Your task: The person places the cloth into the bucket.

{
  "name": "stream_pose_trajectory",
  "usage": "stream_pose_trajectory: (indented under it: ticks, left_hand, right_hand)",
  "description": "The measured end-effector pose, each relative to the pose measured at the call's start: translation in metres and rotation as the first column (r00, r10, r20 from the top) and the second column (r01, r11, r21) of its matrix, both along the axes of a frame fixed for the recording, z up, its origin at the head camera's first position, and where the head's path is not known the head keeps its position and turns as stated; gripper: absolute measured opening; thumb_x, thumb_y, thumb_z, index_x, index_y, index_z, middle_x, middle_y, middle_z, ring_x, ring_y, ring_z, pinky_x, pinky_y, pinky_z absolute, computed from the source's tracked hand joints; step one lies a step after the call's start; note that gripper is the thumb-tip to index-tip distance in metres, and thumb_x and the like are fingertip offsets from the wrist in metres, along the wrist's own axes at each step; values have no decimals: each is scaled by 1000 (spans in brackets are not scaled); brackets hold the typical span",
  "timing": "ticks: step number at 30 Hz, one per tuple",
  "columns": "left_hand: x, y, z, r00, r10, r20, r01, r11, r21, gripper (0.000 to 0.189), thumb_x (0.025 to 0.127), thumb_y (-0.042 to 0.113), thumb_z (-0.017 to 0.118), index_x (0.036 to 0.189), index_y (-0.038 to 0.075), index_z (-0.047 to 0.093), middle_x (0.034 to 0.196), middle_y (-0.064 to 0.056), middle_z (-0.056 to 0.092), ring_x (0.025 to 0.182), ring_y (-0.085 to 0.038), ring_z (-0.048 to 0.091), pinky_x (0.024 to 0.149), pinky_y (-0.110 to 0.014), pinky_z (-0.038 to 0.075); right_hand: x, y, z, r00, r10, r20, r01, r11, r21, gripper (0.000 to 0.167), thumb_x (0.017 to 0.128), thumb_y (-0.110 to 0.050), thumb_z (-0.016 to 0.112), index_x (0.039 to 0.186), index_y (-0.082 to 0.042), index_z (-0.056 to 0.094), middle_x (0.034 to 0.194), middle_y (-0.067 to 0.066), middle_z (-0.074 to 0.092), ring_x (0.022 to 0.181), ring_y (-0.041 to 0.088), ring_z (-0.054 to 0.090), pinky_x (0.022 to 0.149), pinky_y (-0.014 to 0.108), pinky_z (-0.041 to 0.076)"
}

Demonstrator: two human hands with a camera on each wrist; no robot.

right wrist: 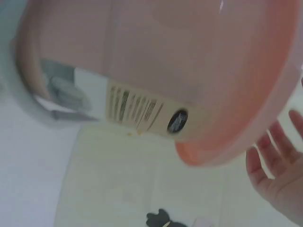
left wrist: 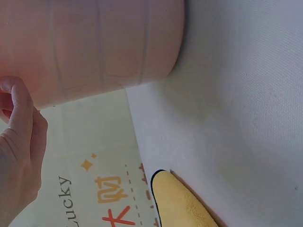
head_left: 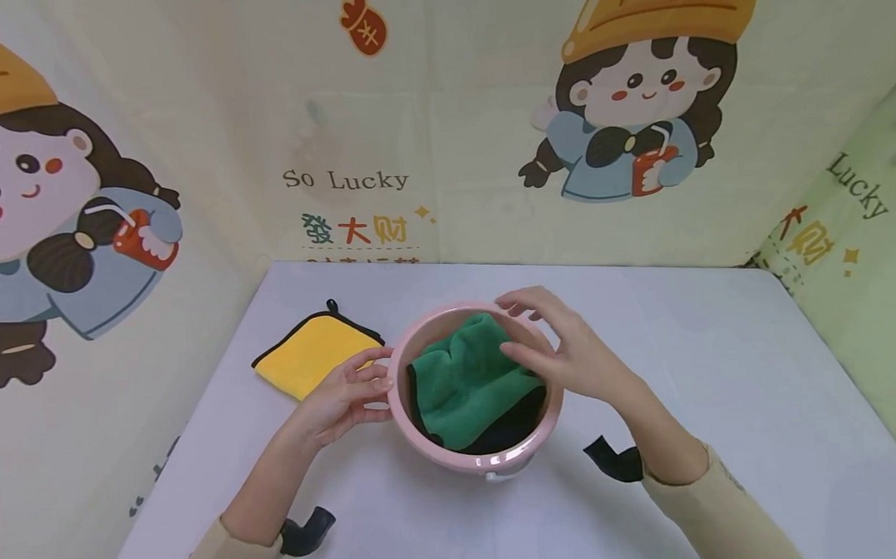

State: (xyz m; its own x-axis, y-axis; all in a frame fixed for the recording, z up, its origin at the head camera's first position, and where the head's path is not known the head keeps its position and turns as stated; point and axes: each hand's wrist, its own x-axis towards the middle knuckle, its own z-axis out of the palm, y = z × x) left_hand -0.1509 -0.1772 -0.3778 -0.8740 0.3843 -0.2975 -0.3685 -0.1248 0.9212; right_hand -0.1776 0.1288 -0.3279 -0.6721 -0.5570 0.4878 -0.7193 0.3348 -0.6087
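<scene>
A pink bucket (head_left: 480,460) stands on the table with a green cloth (head_left: 467,379) bunched inside it; a black area shows below the cloth. My left hand (head_left: 348,399) touches the bucket's left side near the rim with its fingertips, and in the left wrist view the fingers (left wrist: 21,106) lie beside the pink wall. Over the right rim is my right hand (head_left: 571,349), its thumb above the green cloth and its fingers loosely spread by the far rim. In the right wrist view those fingers (right wrist: 279,144) look apart from the wall.
A folded yellow cloth (head_left: 312,352) with black edging and a loop lies left of the bucket. The bucket's pale handle (head_left: 505,475) hangs at its front. Black straps (head_left: 309,531) stick out at both wrists. A printed curtain (head_left: 472,145) closes off the table's back.
</scene>
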Motion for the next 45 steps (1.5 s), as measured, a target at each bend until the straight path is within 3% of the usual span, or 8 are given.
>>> stream_pose_trajectory:
  ticks: [3,8,16,21,24,38,42,45]
  left_hand:
    - [0,0,0,1000,-1,-1,1,1000,0,54,88,9,59,135,9,34,96,0,61,90,-21,62,81,-42,51]
    - [0,0,0,1000,-4,-1,4,1000,4,54,88,8,59,135,8,34,96,0,61,90,-21,62,80,-41,52]
    - [0,0,-1,1000,-3,3,3,1000,6,54,88,8,59,135,8,33,97,0,61,90,-20,61,80,-42,52]
    - [0,0,-2,1000,-3,1,3,1000,7,54,88,8,59,135,8,33,97,0,61,90,-20,62,81,-42,51]
    - [0,0,-2,1000,-6,-1,6,1000,6,54,88,8,59,135,9,33,97,0,61,90,-20,62,81,-42,51]
    - [-3,0,0,1000,-16,-5,16,1000,-13,53,88,7,57,135,7,32,97,-1,61,90,-20,61,80,-43,52]
    - [-4,-2,4,997,-41,-70,29,987,-158,53,87,11,60,134,5,36,98,-5,59,86,-19,61,81,-43,51]
    - [-4,-4,9,981,-76,-179,8,935,-353,54,85,18,64,132,6,41,98,-9,58,84,-22,61,80,-38,53]
  right_hand:
    - [1,15,-4,986,-148,80,156,983,-100,55,78,-1,69,128,-8,46,118,7,54,103,20,53,86,30,48]
    - [0,37,-17,916,-255,309,309,941,-138,50,85,-9,63,131,-9,43,114,9,53,99,18,57,79,18,51]
    - [4,58,-38,723,-110,682,322,927,-191,49,91,-19,56,134,-3,37,109,16,51,89,18,64,72,36,55]
    - [9,57,-46,601,5,799,300,925,-232,48,92,-17,54,134,0,37,100,2,63,85,19,65,72,36,55]
    - [12,54,-47,555,63,829,297,916,-268,47,92,-14,53,132,4,37,95,-3,66,80,18,66,70,35,56]
    - [18,45,-47,524,45,851,363,892,-271,49,89,-12,57,129,12,39,89,-4,68,72,14,65,65,32,56]
    - [18,44,-48,535,43,844,361,891,-275,48,89,-10,58,127,12,40,88,-3,68,71,14,65,65,32,56]
    - [18,44,-49,539,36,841,360,893,-269,47,89,-10,58,127,11,41,88,-2,68,71,14,65,64,32,56]
